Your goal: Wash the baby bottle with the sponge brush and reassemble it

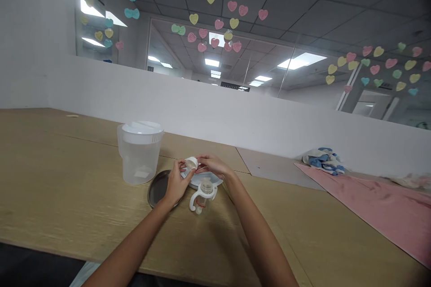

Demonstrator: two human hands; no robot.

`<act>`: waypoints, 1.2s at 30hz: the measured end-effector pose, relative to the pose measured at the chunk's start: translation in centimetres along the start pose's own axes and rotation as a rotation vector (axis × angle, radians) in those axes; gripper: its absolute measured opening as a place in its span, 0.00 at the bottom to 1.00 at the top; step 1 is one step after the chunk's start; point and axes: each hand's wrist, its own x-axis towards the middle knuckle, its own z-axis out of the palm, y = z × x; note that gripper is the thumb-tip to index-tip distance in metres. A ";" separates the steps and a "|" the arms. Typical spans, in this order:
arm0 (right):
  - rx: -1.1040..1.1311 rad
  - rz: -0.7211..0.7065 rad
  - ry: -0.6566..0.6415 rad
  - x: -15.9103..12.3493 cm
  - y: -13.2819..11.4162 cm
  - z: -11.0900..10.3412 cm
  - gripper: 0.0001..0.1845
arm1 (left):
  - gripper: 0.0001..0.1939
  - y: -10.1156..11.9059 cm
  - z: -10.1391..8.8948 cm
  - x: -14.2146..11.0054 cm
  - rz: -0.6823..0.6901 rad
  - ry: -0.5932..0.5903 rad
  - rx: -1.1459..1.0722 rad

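Observation:
My left hand grips a small white bottle cap, tilted so that its hollow side shows. From the other side, the fingers of my right hand are closed at the cap's right edge; something thin and pale shows by the fingertips, too small to name. Just below my hands a clear baby bottle stands uncovered on the table, with white curved handles round its neck and red marks on its side. Behind it lies a pale bluish-white plate, partly hidden by my hands. A dark round metal tray sits under my left wrist.
A translucent plastic pitcher with a white lid stands to the left on the wooden table. Over at the right are a pink cloth and a crumpled blue and white cloth. A white wall closes off the back.

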 end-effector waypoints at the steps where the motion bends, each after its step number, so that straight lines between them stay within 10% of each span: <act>1: -0.013 0.001 0.000 -0.1 -0.1 -0.1 0.05 | 0.19 0.0 0.0 0.0 0.006 -0.007 -0.001; 19: -0.295 -0.108 0.105 -0.3 -0.2 -1.2 0.06 | 0.18 -0.5 -0.2 -0.3 0.142 -0.142 0.019; 36: -0.809 -0.539 0.215 -0.8 -1.1 1.5 0.14 | 0.23 0.1 -0.2 -0.2 0.204 -0.138 0.198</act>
